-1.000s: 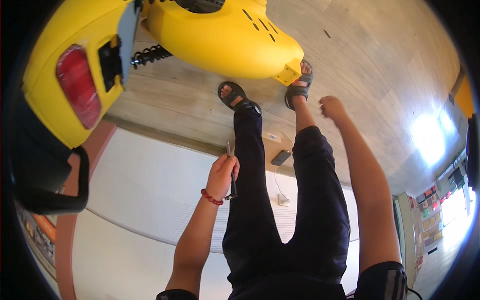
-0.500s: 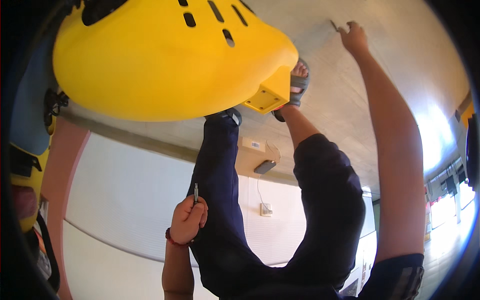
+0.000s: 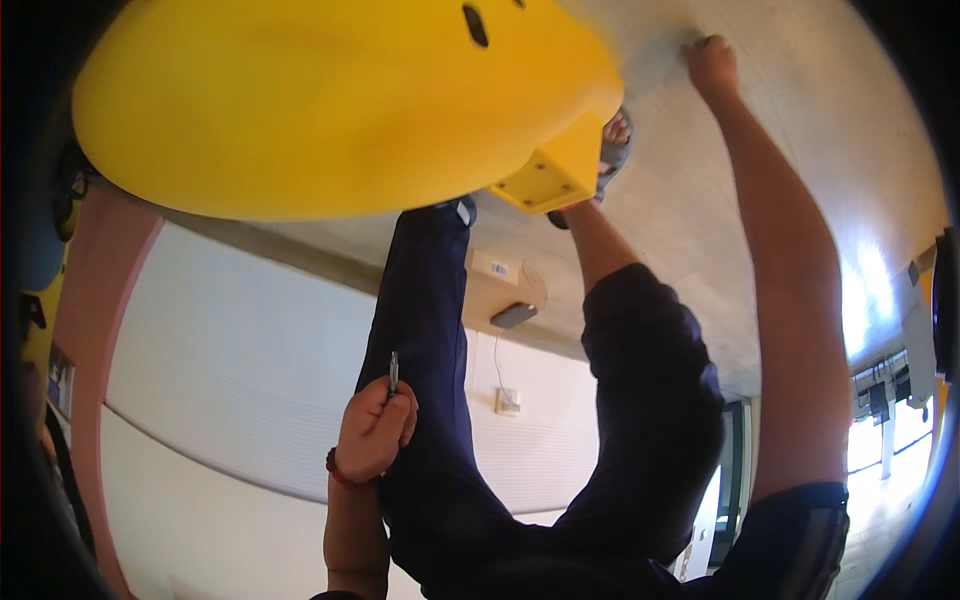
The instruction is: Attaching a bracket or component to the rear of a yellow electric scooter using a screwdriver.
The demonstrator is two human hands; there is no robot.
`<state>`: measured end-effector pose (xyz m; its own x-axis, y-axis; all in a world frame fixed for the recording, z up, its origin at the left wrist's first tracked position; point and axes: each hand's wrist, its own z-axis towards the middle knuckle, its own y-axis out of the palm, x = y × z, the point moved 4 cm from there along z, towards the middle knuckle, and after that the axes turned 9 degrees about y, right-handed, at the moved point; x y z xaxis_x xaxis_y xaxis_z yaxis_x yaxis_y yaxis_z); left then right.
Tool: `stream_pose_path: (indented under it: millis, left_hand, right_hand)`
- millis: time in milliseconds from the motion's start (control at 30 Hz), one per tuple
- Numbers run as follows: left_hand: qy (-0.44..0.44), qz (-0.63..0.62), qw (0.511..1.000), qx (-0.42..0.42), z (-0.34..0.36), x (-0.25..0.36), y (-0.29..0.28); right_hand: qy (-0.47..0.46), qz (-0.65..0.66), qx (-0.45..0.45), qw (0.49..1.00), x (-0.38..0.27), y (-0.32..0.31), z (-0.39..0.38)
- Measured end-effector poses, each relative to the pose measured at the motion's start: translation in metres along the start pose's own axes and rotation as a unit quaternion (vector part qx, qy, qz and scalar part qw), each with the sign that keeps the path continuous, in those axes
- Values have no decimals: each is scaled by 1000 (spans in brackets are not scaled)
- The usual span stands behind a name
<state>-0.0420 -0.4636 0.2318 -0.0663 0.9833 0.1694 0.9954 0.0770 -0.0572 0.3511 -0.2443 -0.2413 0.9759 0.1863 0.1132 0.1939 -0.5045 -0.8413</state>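
Observation:
My left hand (image 3: 373, 440) is closed around a slim silver metal rod (image 3: 394, 371) with a narrower tip, which points up from the fist. This hand rests by my left thigh, and the rod's lower end is hidden in the fingers. My right arm stretches far out over the floor at the upper right. At its end, my right hand (image 3: 714, 70) is closed, with a small dark bit at the knuckles; what it holds is blurred. Between the arms, a large yellow plastic shell (image 3: 330, 120) with dark slots fills the upper left. A square yellow block (image 3: 545, 183) with screws juts from its lower edge.
My legs in dark trousers (image 3: 430, 310) spread beneath the shell, with a sandalled foot (image 3: 612, 150) beside the block. Near the wall lie a cardboard box (image 3: 490, 285) and a dark device (image 3: 514, 316) with a cable to a wall socket (image 3: 508, 402). Grey floor (image 3: 800, 170) stretches right.
The fingers of my right hand have closed; before, they were apart near a thin dark piece. The yellow shell sits lower and larger in view. My left hand keeps its hold on the rod.

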Motion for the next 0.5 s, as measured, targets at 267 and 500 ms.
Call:
stream_pose_path:
  millis: [267,500]
  left_hand:
    - [15,31,999,-11,8,11,-1]
    - [37,15,999,-26,2,21,7]
  right_hand:
    - [272,291,-106,911,-40,-39,-50]
    - [224,296,-173,912,-39,-16,-142]
